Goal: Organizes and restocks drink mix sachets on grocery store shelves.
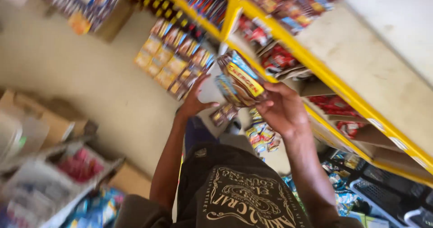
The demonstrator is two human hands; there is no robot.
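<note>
- between the two raised hands, in front of the yellow metal shelf rack [315,68], sits a bundle of shiny snack packets with a yellow and red label [241,79], held up over the floor.
- right hand [284,110] is wrapped around the bundle's lower right side, fingers curled on its edge, grasping it.
- left hand [196,99] is pressed to the bundle's left side, against a pale flat backing; fingers spread, thumb pointing toward the bundle. it steadies the bundle, though motion blur hides how firmly it grips.
- behind the hands, rows of small orange and brown packets [173,59] hang or lie beside the rack.
- red packets [333,106] fill the rack's lower shelf, just right of the right hand.
- more small colourful packets [261,135] lie below the bundle, near the floor.
- at the left, an open cardboard box with pink and blue goods [67,174] sits well apart from the hands.
- a dark plastic crate [388,189] sits at the lower right.
</note>
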